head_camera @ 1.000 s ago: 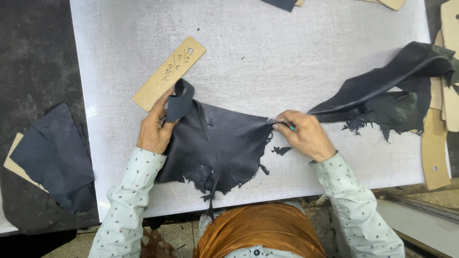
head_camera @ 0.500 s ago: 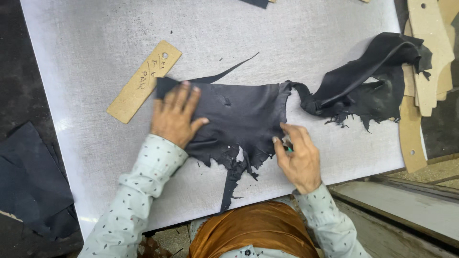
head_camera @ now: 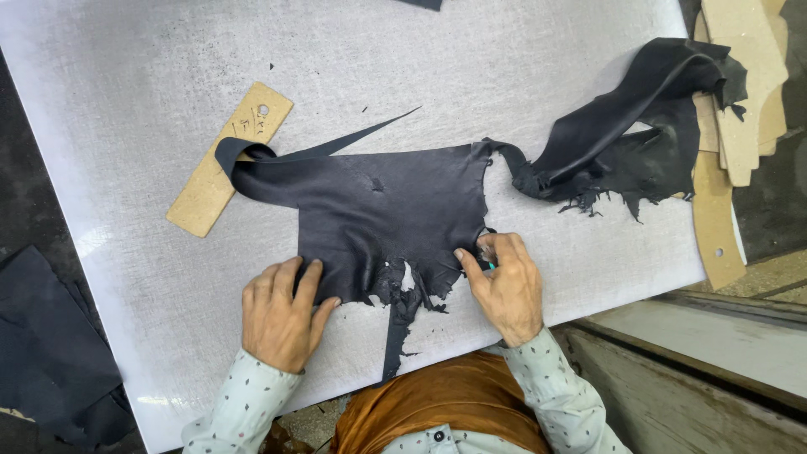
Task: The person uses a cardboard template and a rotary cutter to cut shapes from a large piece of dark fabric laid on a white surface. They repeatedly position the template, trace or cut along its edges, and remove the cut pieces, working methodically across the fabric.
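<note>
Both hands worked the dark leather piece [head_camera: 378,210]: left hand [head_camera: 282,315] lay flat, fingers spread, pinning it smooth; right hand [head_camera: 504,286] pinched its ragged edge, closed around a small tool.

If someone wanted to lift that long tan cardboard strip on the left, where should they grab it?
Probably at the lower-left end of the tan cardboard strip, coming in from the left. That end lies bare on the white board, while a curl of the dark leather piece overlaps the strip near its upper end. The strip lies flat, so fingers would need to slide under an edge.
</note>
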